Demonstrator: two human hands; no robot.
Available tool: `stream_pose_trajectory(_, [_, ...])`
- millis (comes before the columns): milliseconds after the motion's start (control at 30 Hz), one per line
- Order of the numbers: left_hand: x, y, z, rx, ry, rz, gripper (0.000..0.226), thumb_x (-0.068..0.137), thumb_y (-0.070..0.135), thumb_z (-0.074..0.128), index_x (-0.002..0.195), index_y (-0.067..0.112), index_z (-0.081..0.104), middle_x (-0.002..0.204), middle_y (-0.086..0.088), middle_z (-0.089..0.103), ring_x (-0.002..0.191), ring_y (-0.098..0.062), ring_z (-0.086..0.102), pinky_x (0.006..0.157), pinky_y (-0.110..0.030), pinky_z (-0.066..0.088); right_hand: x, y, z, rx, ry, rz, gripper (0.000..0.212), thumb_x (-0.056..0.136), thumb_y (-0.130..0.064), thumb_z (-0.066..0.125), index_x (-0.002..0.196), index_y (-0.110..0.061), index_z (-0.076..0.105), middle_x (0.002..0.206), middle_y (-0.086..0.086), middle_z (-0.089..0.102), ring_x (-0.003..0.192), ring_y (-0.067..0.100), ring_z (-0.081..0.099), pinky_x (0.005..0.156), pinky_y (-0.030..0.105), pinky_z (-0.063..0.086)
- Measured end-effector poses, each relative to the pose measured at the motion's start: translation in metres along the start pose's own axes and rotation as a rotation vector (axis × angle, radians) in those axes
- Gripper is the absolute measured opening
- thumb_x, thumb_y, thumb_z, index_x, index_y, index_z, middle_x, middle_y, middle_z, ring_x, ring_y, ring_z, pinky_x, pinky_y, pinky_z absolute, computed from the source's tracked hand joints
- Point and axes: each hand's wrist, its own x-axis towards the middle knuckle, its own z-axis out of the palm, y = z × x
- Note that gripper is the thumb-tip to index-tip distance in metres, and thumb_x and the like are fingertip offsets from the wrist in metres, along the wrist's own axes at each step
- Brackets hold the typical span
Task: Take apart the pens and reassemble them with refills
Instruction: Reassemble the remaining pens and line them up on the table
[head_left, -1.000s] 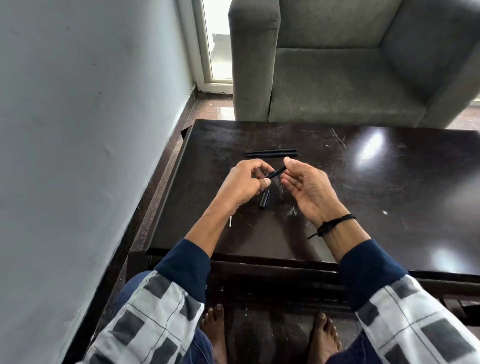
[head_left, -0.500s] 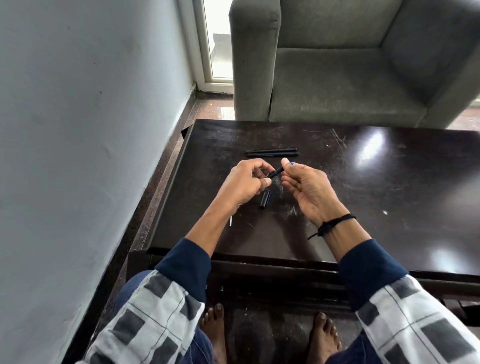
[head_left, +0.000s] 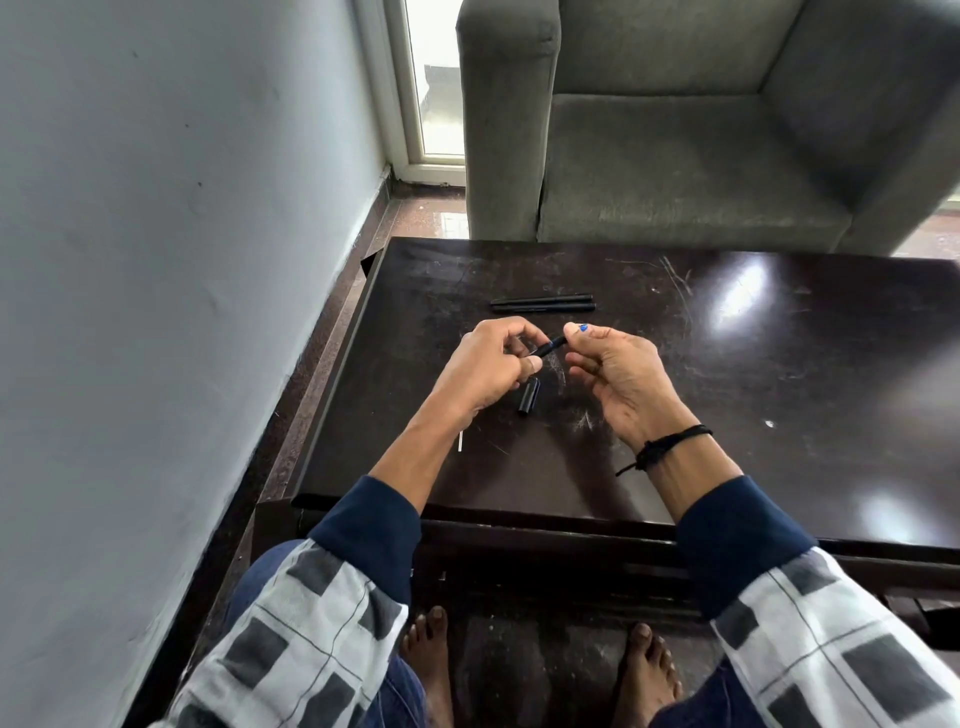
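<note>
My left hand (head_left: 491, 371) grips one end of a thin black pen barrel (head_left: 549, 347) above the dark table (head_left: 779, 389). My right hand (head_left: 618, 374) pinches the barrel's other end between thumb and forefinger, where a small blue end piece (head_left: 583, 328) shows at the fingertips. A short black pen cap (head_left: 529, 396) lies on the table just below my hands. Two more black pens (head_left: 543, 303) lie side by side further back. A thin white refill piece (head_left: 461, 440) lies on the table near my left wrist.
A grey armchair (head_left: 701, 130) stands right behind the table's far edge. A pale wall (head_left: 182, 260) runs along the left, close to the table's left edge. My bare feet (head_left: 540, 670) rest on the floor under the near edge.
The small blue end piece has come into sight at my right fingertips, and my right hand has shifted slightly away from the left. The pens and cap on the table have not moved.
</note>
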Motion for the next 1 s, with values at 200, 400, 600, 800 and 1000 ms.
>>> stream_pose_trajectory(200, [0.0002, 0.0002, -0.0005, -0.012, 0.004, -0.009, 0.022, 0.088, 0.003, 0.071, 0.093, 0.025, 0.072, 0.070, 0.004, 0.061, 0.067, -0.011, 0.061, 0.078, -0.039, 0.061, -0.0005, -0.0030, -0.0019, -0.037, -0.027, 0.028, 0.007, 0.086, -0.013, 0.076, 0.093, -0.014, 0.075, 0.079, -0.003, 0.073, 0.074, 0.010, 0.065, 0.065, 0.022, 0.053])
stream_pose_trajectory(400, [0.0008, -0.0007, 0.0004, -0.007, -0.005, -0.012, 0.022, 0.088, 0.004, 0.071, 0.095, 0.024, 0.073, 0.069, 0.005, 0.061, 0.066, -0.010, 0.061, 0.077, -0.038, 0.061, -0.0004, -0.0019, -0.0017, -0.037, 0.013, 0.018, 0.008, 0.086, -0.018, 0.078, 0.090, -0.013, 0.073, 0.077, -0.002, 0.070, 0.066, 0.007, 0.063, 0.060, 0.020, 0.053])
stream_pose_trajectory(600, [0.0004, 0.0003, -0.0004, 0.004, 0.005, -0.015, 0.020, 0.088, 0.004, 0.071, 0.097, 0.022, 0.074, 0.070, 0.004, 0.062, 0.066, -0.009, 0.061, 0.078, -0.039, 0.061, 0.0017, -0.0032, -0.0033, -0.044, -0.012, 0.028, 0.012, 0.085, -0.018, 0.078, 0.095, -0.014, 0.075, 0.080, -0.003, 0.071, 0.070, 0.009, 0.062, 0.061, 0.022, 0.051])
stream_pose_trajectory(800, [0.0005, -0.0002, -0.0001, 0.013, 0.002, -0.016, 0.020, 0.088, 0.005, 0.071, 0.100, 0.021, 0.074, 0.071, 0.003, 0.063, 0.067, -0.010, 0.062, 0.079, -0.040, 0.061, 0.0024, -0.0023, -0.0042, -0.051, 0.035, 0.007, 0.006, 0.086, -0.018, 0.078, 0.088, -0.014, 0.074, 0.078, -0.003, 0.070, 0.069, 0.008, 0.061, 0.061, 0.021, 0.051])
stream_pose_trajectory(1000, [0.0009, -0.0008, 0.0000, 0.014, 0.002, -0.017, 0.020, 0.089, 0.005, 0.071, 0.100, 0.022, 0.074, 0.072, 0.002, 0.063, 0.069, -0.011, 0.062, 0.082, -0.041, 0.060, 0.0029, -0.0034, -0.0043, -0.072, -0.004, 0.018, 0.006, 0.085, -0.016, 0.078, 0.089, -0.018, 0.077, 0.080, -0.007, 0.070, 0.070, 0.006, 0.058, 0.063, 0.021, 0.050])
